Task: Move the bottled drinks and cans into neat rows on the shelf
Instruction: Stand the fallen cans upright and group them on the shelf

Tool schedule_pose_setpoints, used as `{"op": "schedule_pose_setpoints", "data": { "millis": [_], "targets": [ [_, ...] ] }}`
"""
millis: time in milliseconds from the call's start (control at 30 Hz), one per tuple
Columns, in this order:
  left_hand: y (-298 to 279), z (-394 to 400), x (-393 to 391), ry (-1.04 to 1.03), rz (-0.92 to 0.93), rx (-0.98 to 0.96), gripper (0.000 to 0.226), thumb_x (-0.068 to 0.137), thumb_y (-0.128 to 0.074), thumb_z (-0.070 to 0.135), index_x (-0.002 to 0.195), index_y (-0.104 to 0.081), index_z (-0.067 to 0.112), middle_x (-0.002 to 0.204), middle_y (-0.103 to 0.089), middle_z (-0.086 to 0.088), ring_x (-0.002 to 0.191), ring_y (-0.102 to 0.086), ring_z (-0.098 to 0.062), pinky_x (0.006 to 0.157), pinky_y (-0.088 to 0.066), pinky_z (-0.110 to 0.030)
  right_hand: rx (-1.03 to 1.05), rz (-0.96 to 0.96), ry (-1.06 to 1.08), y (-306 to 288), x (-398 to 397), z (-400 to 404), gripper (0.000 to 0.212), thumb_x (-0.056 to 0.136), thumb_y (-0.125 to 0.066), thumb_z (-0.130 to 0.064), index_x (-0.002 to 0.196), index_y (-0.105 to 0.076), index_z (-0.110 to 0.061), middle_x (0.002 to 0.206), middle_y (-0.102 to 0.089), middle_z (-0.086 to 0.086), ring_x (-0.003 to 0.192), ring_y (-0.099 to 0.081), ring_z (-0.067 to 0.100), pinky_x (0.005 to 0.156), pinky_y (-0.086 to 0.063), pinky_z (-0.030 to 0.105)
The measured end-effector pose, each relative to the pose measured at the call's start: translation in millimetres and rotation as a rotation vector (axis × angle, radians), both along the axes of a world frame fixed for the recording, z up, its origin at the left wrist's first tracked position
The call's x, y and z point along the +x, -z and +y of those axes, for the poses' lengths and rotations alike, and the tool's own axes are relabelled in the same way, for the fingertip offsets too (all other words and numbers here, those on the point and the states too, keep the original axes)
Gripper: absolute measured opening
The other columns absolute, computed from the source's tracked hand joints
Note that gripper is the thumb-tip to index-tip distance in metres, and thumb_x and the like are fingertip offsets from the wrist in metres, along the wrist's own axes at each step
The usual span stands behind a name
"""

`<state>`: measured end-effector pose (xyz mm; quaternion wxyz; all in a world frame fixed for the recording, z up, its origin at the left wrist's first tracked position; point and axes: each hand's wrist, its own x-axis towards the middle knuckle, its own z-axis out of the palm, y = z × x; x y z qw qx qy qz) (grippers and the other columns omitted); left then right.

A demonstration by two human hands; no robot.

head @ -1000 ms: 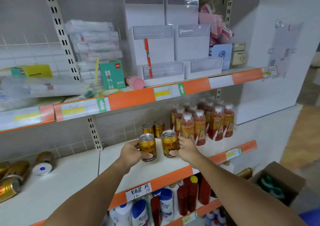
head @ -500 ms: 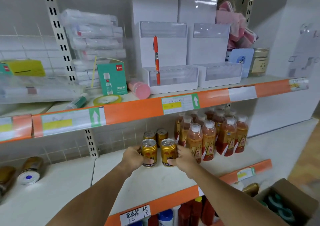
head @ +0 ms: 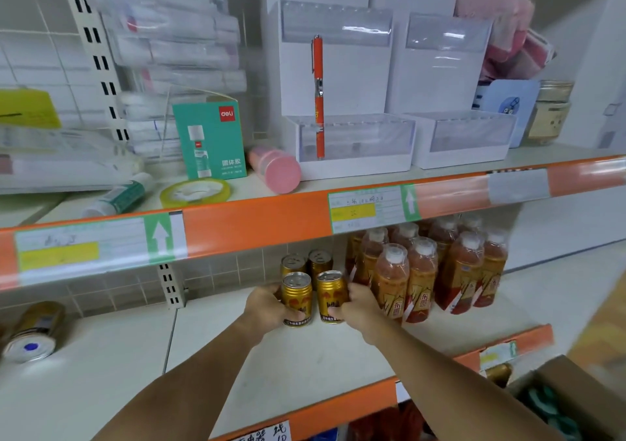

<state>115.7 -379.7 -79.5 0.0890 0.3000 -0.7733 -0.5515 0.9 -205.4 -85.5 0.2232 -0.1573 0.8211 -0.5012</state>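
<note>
Two gold cans stand upright side by side on the white shelf (head: pixel 305 359). My left hand (head: pixel 267 308) grips the left gold can (head: pixel 297 296) and my right hand (head: pixel 359 308) grips the right gold can (head: pixel 331 293). Just behind them stand two more gold cans (head: pixel 306 264) by the tiled back wall. To the right, touching my right hand, is a block of several orange bottled drinks (head: pixel 430 271) with white caps. A gold can lying on its side (head: pixel 32 334) rests at the shelf's far left.
The upper shelf (head: pixel 254 224) with its orange price strip overhangs the cans; it holds a glue box (head: pixel 210 139), a tape roll (head: pixel 194 191), a pink tube (head: pixel 276 169) and white pen racks (head: pixel 352 142). An open cardboard box (head: pixel 576 403) sits at lower right.
Both hands have pushed the two gold cans back along the shelf, close behind-row cans. The camera has moved in and tilted up.
</note>
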Motion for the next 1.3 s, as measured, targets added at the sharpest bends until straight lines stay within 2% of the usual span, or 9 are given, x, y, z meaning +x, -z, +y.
{"op": "schedule_pose_setpoints", "data": {
  "millis": [133, 233, 400, 567, 800, 933, 1033, 1167, 1300],
  "targets": [
    [6.3, -0.9, -4.4, -0.023, 0.018, 0.008, 0.051, 0.053, -0.098, 0.008, 0.084, -0.069, 0.036, 0.079, -0.072, 0.024, 0.082, -0.067, 0.004, 0.062, -0.048, -0.010, -0.037, 0.018, -0.011, 8.8, -6.9, -8.5, 0.045, 0.078, -0.081, -0.010, 0.115, -0.064, -0.027, 0.109, -0.071, -0.004, 0.109, -0.064, 0.019, 0.100, -0.051, 0.044],
    [11.3, 1.2, -4.9, -0.047, 0.012, 0.010, 0.052, 0.054, -0.098, 0.006, 0.090, -0.071, 0.033, 0.086, -0.074, 0.020, 0.086, -0.068, 0.001, 0.069, -0.050, -0.014, -0.033, 0.045, -0.006, 14.3, -7.1, -11.4, 0.046, 0.080, -0.079, -0.011, 0.119, -0.063, -0.027, 0.108, -0.070, -0.005, 0.106, -0.063, 0.019, 0.099, -0.051, 0.044],
    [14.7, 7.0, -4.8, -0.078, 0.022, 0.025, 0.053, 0.054, -0.098, 0.006, 0.089, -0.070, 0.035, 0.081, -0.075, 0.023, 0.085, -0.069, 0.002, 0.066, -0.050, -0.011, -0.072, 0.040, -0.032, 19.8, -11.6, -11.2, 0.059, 0.081, -0.078, -0.009, 0.133, -0.056, -0.025, 0.120, -0.067, -0.002, 0.115, -0.061, 0.021, 0.104, -0.048, 0.048],
    [16.5, 11.4, -9.7, -0.122, 0.053, 0.025, 0.055, 0.052, -0.098, 0.005, 0.087, -0.071, 0.036, 0.082, -0.076, 0.022, 0.086, -0.071, 0.000, 0.070, -0.051, -0.012, -0.101, 0.044, -0.058, 23.6, -16.9, -13.8, 0.065, 0.082, -0.077, -0.009, 0.139, -0.051, -0.026, 0.127, -0.064, -0.003, 0.120, -0.059, 0.020, 0.107, -0.046, 0.048],
    [25.1, 12.8, -16.6, -0.181, 0.114, 0.031, 0.062, 0.053, -0.094, -0.003, 0.100, -0.073, 0.032, 0.092, -0.079, 0.015, 0.092, -0.074, -0.008, 0.088, -0.056, -0.027, -0.168, 0.062, -0.104, 31.8, -20.4, -15.1, 0.063, 0.082, -0.075, -0.003, 0.135, -0.054, -0.029, 0.110, -0.064, -0.016, 0.112, -0.060, 0.013, 0.095, -0.044, 0.031],
    [29.0, 15.0, -19.3, -0.194, 0.111, 0.031, 0.065, 0.055, -0.091, -0.006, 0.102, -0.073, 0.034, 0.092, -0.078, 0.017, 0.089, -0.074, -0.005, 0.087, -0.056, -0.024, -0.178, 0.075, -0.104, 37.8, -21.3, -16.1, 0.062, 0.082, -0.074, -0.002, 0.134, -0.055, -0.029, 0.115, -0.066, -0.013, 0.114, -0.061, 0.014, 0.101, -0.047, 0.036],
    [31.4, 17.2, -21.0, -0.200, 0.116, 0.034, 0.064, 0.055, -0.091, -0.006, 0.096, -0.072, 0.038, 0.091, -0.078, 0.018, 0.083, -0.073, 0.001, 0.077, -0.054, -0.016, -0.168, 0.076, -0.104, 39.7, -22.7, -16.9, 0.063, 0.083, -0.073, -0.004, 0.135, -0.054, -0.032, 0.119, -0.066, -0.011, 0.116, -0.060, 0.014, 0.106, -0.046, 0.043],
    [34.7, 18.2, -21.9, -0.207, 0.122, 0.027, 0.065, 0.054, -0.092, -0.004, 0.097, -0.073, 0.040, 0.093, -0.078, 0.018, 0.084, -0.073, 0.001, 0.079, -0.054, -0.018, -0.140, 0.081, -0.100, 42.8, -23.0, -17.0, 0.065, 0.083, -0.073, -0.009, 0.136, -0.050, -0.038, 0.123, -0.064, -0.012, 0.119, -0.057, 0.016, 0.107, -0.045, 0.045],
    [38.4, 19.4, -21.2, -0.213, 0.115, -0.001, 0.065, 0.056, -0.093, 0.000, 0.095, -0.070, 0.046, 0.092, -0.076, 0.025, 0.082, -0.070, 0.007, 0.072, -0.050, -0.011, -0.112, 0.093, -0.101, 45.5, -24.2, -17.2, 0.070, 0.084, -0.071, -0.010, 0.142, -0.044, -0.038, 0.127, -0.062, -0.010, 0.123, -0.054, 0.017, 0.108, -0.043, 0.044]
  ]
}}
